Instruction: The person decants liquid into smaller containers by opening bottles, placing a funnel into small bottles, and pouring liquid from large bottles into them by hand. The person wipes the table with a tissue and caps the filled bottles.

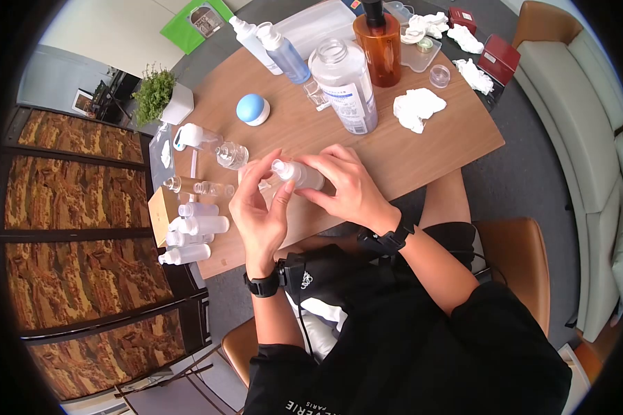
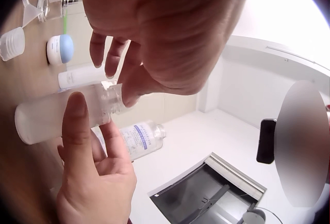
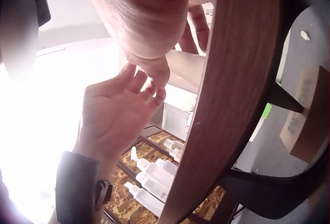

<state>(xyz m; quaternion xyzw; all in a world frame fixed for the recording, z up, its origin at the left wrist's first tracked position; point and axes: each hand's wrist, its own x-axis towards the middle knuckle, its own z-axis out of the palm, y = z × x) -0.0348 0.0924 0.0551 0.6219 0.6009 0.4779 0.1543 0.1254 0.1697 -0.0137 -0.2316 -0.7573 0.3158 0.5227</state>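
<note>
A small frosted bottle is held over the table's near edge, and in the left wrist view the same bottle has a clear neck. My right hand grips its body between thumb and fingers; the left wrist view shows that hand around it. At the clear top, my left hand pinches with thumb and fingers, seen also in the left wrist view as the upper hand. In the right wrist view both the left hand and right hand hide the bottle.
On the table stand a large labelled bottle, an amber pump bottle and a blue-lidded jar. A clear bottle is left of my hands. Several frosted bottles line the left edge; crumpled tissue lies at right.
</note>
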